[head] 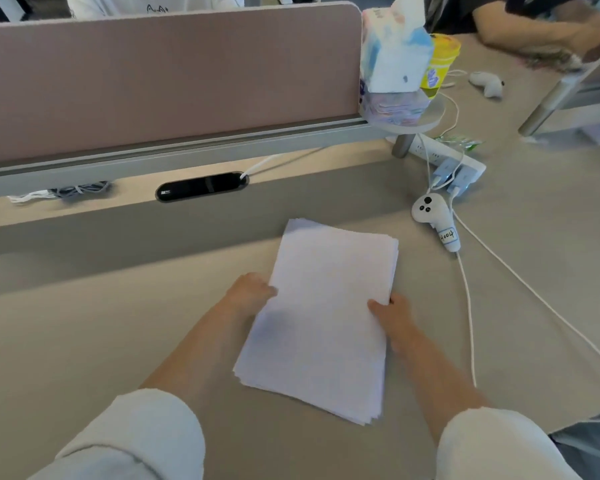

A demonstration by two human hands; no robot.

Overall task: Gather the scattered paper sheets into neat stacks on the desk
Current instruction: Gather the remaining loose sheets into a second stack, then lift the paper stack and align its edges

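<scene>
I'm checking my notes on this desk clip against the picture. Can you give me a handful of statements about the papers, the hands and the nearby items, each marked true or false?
1. Both hands grip the stack of white paper sheets, the left hand on its left edge and the right hand on its right edge. True.
2. The sheets are perfectly squared. False: the edges are slightly fanned at the near corner.
3. A white handheld controller with black buttons lies on the beige desk to the right of the stack. True.
4. The controller rests on top of the stack. False: it lies apart from it.
5. The tissue pack stands on the small round shelf beside the pink divider panel. True.
</scene>
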